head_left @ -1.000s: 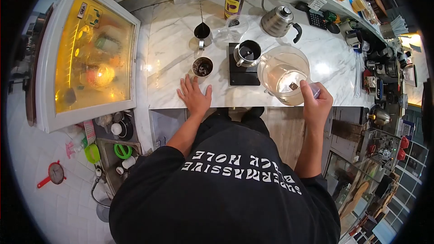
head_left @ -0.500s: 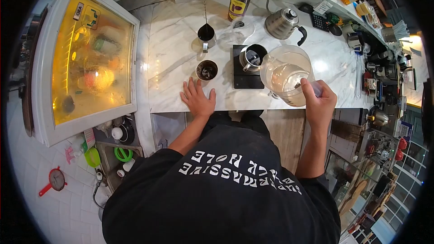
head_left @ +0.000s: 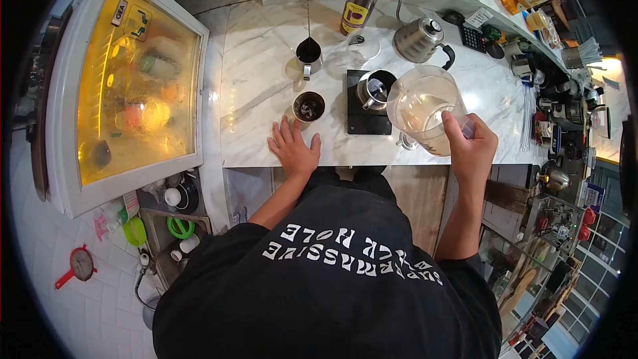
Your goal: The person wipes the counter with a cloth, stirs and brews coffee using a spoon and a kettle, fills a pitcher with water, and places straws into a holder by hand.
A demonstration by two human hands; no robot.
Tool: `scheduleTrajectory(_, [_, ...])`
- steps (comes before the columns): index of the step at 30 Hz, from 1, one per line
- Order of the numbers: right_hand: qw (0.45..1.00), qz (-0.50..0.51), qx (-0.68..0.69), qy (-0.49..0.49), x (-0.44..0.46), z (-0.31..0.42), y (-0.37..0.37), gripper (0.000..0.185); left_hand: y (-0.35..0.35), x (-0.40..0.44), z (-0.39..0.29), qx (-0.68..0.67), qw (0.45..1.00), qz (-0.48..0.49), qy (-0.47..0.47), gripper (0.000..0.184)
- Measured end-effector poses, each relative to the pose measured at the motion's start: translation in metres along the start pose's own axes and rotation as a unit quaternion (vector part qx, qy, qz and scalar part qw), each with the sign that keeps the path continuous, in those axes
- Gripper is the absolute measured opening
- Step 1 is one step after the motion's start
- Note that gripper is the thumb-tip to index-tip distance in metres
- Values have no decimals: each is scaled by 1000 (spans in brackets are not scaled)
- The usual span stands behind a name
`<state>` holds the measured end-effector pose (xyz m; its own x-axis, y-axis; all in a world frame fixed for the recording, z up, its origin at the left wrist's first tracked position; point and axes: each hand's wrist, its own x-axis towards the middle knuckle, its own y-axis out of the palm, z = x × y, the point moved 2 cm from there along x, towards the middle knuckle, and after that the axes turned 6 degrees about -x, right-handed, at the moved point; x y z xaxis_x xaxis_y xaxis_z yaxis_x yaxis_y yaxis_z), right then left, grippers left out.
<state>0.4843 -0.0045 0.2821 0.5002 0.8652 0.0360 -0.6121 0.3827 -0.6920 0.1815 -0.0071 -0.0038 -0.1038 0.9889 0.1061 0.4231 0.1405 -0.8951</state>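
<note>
My right hand is closed round the handle of a clear plastic jug, which has some clear liquid in it. The jug is tilted left, its rim close to a small metal pitcher on a black scale. Whether liquid is flowing out cannot be made out. Flat on the marble counter lies my left hand, fingers spread, its tips just below a cup with dark contents. Behind that cup stands a metal cup with a long thin spoon in it.
A labelled bottle, a clear lid-like piece and a gooseneck kettle stand along the back of the counter. A glass-doored fridge is at left, above a sink. Part of a glass vessel shows beneath the jug.
The jug leans slightly further left in my right hand. My left hand stays flat on the counter. The whole view has shifted a little.
</note>
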Motion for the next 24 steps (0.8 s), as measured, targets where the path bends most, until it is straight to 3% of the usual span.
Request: scheduleTrajectory(24, [996,28,-79,-37,16,22,1,43,0,0,1,-2,1000,-10,6,71])
